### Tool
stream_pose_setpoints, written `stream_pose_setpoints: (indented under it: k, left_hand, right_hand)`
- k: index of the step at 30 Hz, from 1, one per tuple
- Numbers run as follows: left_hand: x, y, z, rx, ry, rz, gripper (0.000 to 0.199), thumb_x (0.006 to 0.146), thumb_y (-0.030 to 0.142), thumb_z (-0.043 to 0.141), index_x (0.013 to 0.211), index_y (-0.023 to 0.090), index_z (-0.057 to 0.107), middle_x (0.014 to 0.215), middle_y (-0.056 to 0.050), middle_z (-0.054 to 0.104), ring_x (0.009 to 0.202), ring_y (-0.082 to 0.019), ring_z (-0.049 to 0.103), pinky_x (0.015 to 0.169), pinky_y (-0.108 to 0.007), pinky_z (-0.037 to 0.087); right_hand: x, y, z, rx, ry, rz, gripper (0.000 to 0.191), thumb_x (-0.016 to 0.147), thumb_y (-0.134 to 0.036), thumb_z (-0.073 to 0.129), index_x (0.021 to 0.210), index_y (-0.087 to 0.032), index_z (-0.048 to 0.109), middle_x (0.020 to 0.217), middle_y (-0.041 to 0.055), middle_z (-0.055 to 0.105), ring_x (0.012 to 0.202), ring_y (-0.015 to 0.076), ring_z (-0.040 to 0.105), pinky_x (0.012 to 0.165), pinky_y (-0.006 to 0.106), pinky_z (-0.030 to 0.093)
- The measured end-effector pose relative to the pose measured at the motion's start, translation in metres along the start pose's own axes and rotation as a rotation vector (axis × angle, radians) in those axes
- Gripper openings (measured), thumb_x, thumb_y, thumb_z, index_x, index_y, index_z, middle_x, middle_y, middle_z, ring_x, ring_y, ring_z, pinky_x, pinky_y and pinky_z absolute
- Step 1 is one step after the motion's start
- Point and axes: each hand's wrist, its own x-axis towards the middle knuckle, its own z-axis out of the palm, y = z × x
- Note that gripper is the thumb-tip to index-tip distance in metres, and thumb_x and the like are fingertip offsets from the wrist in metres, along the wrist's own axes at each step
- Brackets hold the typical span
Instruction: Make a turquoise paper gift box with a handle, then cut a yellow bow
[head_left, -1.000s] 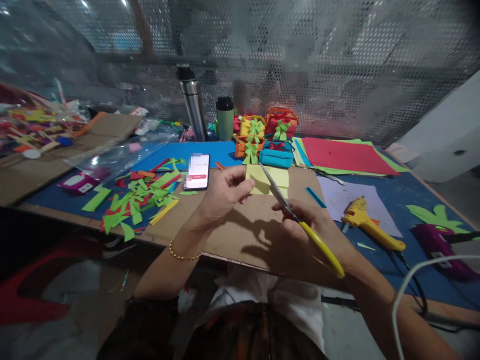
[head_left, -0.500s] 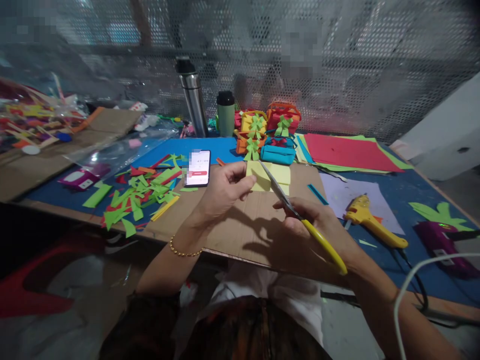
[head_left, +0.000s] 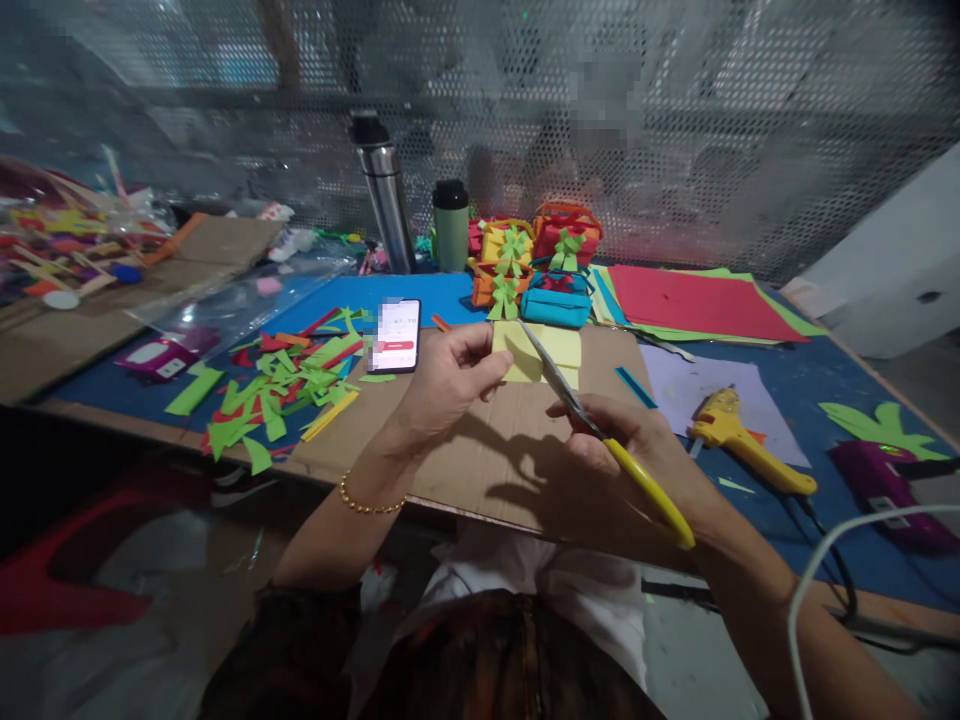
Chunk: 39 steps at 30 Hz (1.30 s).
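My left hand (head_left: 455,377) pinches the left edge of a pale yellow piece of paper (head_left: 561,347) between thumb and fingers, above the cardboard. In my right hand (head_left: 619,440) is a pair of scissors (head_left: 651,492) with yellow handles. The blades point up and away and lie across the paper near its middle; whether they are parted I cannot make out. Behind the paper stand small folded paper bags, among them a teal bag (head_left: 556,299) and an orange one (head_left: 491,287) with a green bow.
A phone (head_left: 395,337) and a heap of green and red paper scraps (head_left: 281,380) lie to the left. To the right are a yellow glue gun (head_left: 739,445) and stacked red sheets (head_left: 697,303). A steel flask (head_left: 387,200) and green tumbler (head_left: 451,230) stand behind. A white cable (head_left: 825,550) crosses lower right.
Both hands, the paper and the scissors keep almost the same place. Only the digits on the phone's screen have changed.
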Motion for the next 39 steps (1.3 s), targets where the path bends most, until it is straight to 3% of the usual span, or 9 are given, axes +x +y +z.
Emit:
stream_pose_setpoints:
  k: [16, 32, 39]
  left_hand:
    - [-0.0011, 0.0016, 0.0003, -0.004, 0.000, -0.011, 0.022, 0.081, 0.025, 0.071, 0.064, 0.020, 0.059, 0.061, 0.002, 0.052, 0.055, -0.009, 0.045, 0.050, -0.024, 0.036]
    - [-0.0016, 0.0014, 0.0008, 0.004, 0.010, -0.016, 0.023, 0.081, 0.026, 0.070, 0.063, 0.019, 0.058, 0.061, 0.002, 0.052, 0.056, -0.009, 0.045, 0.050, -0.023, 0.036]
    - [-0.0022, 0.0005, 0.0007, 0.022, -0.003, -0.008, 0.024, 0.081, 0.027, 0.070, 0.063, 0.020, 0.057, 0.062, 0.002, 0.053, 0.056, -0.009, 0.045, 0.050, -0.024, 0.036]
  right_hand:
    - [-0.0017, -0.0021, 0.0007, 0.091, 0.015, 0.016, 0.055, 0.084, -0.067, 0.071, 0.101, -0.016, 0.077, 0.072, 0.0028, 0.067, 0.064, 0.0156, 0.056, 0.056, 0.027, 0.044]
    - [-0.0016, -0.0039, -0.0015, 0.068, -0.001, 0.019, 0.059, 0.084, -0.071, 0.068, 0.106, -0.017, 0.078, 0.081, 0.0069, 0.075, 0.073, 0.0212, 0.067, 0.062, 0.030, 0.052]
    - [-0.0010, -0.0029, -0.0019, 0.034, 0.023, 0.013, 0.058, 0.083, -0.069, 0.069, 0.104, -0.017, 0.080, 0.070, 0.0030, 0.068, 0.063, 0.0175, 0.059, 0.057, 0.028, 0.047]
